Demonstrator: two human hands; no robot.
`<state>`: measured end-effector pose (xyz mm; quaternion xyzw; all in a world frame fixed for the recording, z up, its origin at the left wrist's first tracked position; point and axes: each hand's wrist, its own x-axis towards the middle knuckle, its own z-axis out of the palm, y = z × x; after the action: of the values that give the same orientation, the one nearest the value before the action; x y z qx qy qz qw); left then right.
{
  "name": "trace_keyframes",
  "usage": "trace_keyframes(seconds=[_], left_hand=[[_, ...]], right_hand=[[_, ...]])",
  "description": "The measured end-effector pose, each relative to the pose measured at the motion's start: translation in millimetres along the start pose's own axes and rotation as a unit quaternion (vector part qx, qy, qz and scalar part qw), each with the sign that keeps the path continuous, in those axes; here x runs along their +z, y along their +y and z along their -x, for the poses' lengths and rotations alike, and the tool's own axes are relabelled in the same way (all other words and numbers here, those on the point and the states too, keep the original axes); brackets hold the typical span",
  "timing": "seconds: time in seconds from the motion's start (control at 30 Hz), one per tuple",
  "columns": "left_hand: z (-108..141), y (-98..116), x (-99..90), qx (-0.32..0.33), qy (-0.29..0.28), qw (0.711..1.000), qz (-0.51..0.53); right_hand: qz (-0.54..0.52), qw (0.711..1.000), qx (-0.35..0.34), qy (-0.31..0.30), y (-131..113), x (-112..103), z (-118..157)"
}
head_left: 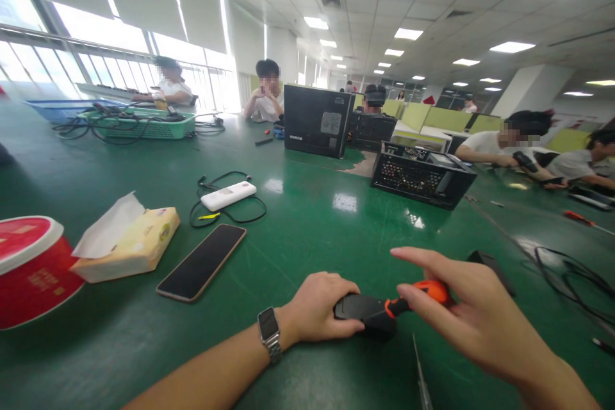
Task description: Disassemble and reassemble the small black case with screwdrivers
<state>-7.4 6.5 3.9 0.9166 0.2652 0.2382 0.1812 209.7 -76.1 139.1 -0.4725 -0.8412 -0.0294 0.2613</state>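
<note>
My left hand (321, 309), with a watch on its wrist, is closed around the broad black end of a black-and-orange handled tool (372, 312). The tool lies across a dark block low over the green table, and its exact kind cannot be made out. An orange band rings its middle, and its rounded orange end points right. My right hand (473, 307) hovers at that end with thumb and index finger spread apart. Its thumb overlaps the tool's neck; whether it touches is unclear. Below them lies a thin metal shaft (421, 375), partly blurred.
Left on the green table (307, 230) are a phone (202, 262), tissue pack (132, 243), red tub (36, 275) and white device with cable (229, 195). Black computer cases (314, 118) stand farther back. Cables (576, 282) and a red-handled screwdriver (579, 218) lie right. Several people sit around.
</note>
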Motion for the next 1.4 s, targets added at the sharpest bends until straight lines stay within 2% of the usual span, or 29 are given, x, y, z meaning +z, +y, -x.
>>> trace_keyframes(seconds=[0.33,0.47,0.63,0.87,1.07,1.23,1.4], left_hand=[[-0.7,-0.9,-2.0,0.021,-0.009,0.999,-0.024],[-1.0,-2.4,-1.3,0.031,-0.003,0.999,-0.034],[-1.9,-3.6,-0.7,0.036,-0.006,0.999,-0.031],[-1.6,-1.9,-1.9,0.037,-0.004,0.999,-0.037],[-1.6,-0.7,-3.1,0.037,-0.006,0.998,-0.040],[-1.8,-2.3,-2.5,0.038,-0.004,0.999,-0.039],[-2.9,-1.9,-3.0,0.035,-0.012,0.998,-0.045]], right_hand=[[0.011,0.999,0.023,0.031,3.1,3.6,-2.3],[-0.007,1.000,0.016,0.019,3.2,4.6,-3.7],[0.010,0.999,0.026,0.033,4.2,6.0,-2.0],[0.015,0.999,-0.006,0.028,3.5,2.7,-1.7],[0.016,0.999,0.006,0.036,2.6,3.8,-0.7],[-0.015,1.000,-0.007,0.013,-0.5,3.8,-1.6],[-0.011,0.999,0.018,0.026,1.0,-3.0,-2.4]])
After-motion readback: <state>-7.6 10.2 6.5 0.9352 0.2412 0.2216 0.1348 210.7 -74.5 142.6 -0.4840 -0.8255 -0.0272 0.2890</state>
